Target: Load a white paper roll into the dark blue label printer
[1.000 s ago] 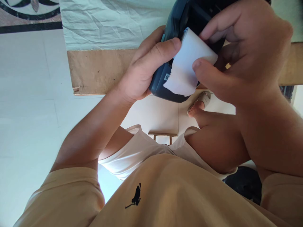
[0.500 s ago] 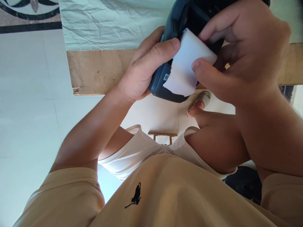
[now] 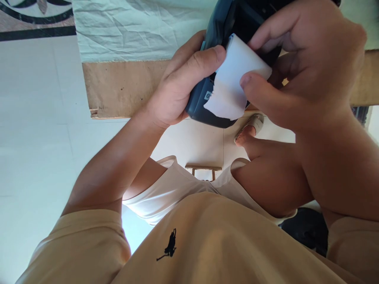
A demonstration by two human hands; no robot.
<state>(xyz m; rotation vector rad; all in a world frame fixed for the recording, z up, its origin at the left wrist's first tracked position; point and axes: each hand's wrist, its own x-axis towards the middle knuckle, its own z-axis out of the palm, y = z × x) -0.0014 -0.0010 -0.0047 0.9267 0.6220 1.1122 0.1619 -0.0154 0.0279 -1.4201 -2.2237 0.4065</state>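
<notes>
A dark blue-grey label printer or similar paper-roll device is tilted up off the table edge, its dark inner compartment facing me. My left hand grips its left side, the thumb lying beside the paper. A white paper roll with a torn loose end sits at the compartment's opening, and that end hangs over the device's near face. My right hand pinches the roll's right side, thumb on the front and index finger behind. The other right fingers are partly hidden behind the hand.
A pale green cloth covers most of the wooden table, leaving its near edge bare. Below are my legs in light shorts, a small wooden stool and the tiled floor. Something black lies at lower right.
Almost nothing differs. Both hands keep their hold on the device and the paper roll; the right hand has shifted very slightly to the right.
</notes>
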